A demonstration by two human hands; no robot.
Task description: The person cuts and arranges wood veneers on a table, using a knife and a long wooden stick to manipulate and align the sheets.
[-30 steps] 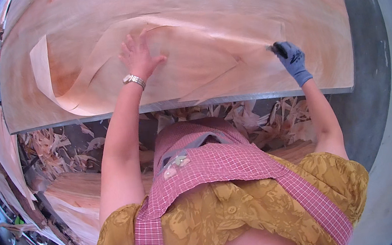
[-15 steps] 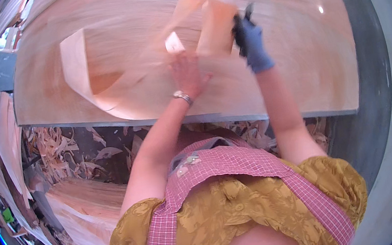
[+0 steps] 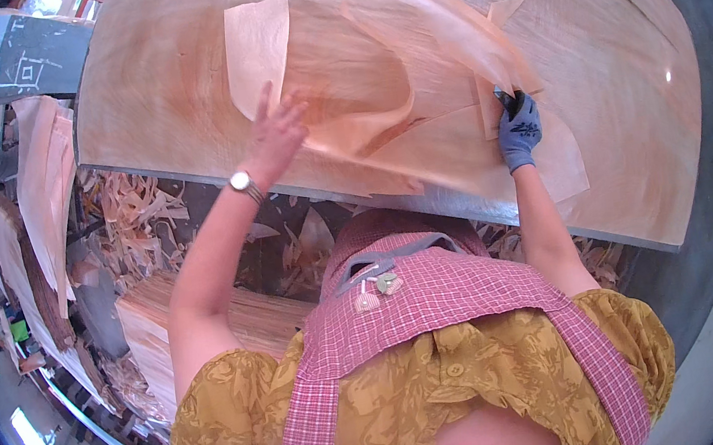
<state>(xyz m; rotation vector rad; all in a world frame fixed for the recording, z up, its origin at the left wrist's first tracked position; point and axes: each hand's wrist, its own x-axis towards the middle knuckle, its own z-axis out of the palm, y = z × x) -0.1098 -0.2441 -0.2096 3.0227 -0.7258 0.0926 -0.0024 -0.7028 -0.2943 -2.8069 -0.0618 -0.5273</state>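
My left hand [image 3: 275, 134], bare with a watch on the wrist, is raised with its fingers spread. It holds nothing. Behind its fingertips, one pale end of a long curling strip of wood veneer [image 3: 260, 51] stands up. My right hand [image 3: 521, 131], in a blue-grey glove with black fingers, is closed at the lower end of a veneer strip [image 3: 466, 28] that loops up and away. The fingertips are partly hidden there. Beneath both hands lies a broad stack of thin wood veneer sheets [image 3: 612, 108]. Loose pieces overlap near the right hand.
A dark panel with chalk marks [image 3: 38, 62] stands at the far left. Veneer sheets [image 3: 42, 192] hang beside it. Shavings and scraps [image 3: 134, 207] fill the space below the near edge, above another veneer stack [image 3: 151, 339]. A grey surface [image 3: 702, 42] borders the right side.
My left hand has lifted off the veneer and moved left, fingers spreading. My right hand has come nearer and right, drawing the strip along. The view has also turned.
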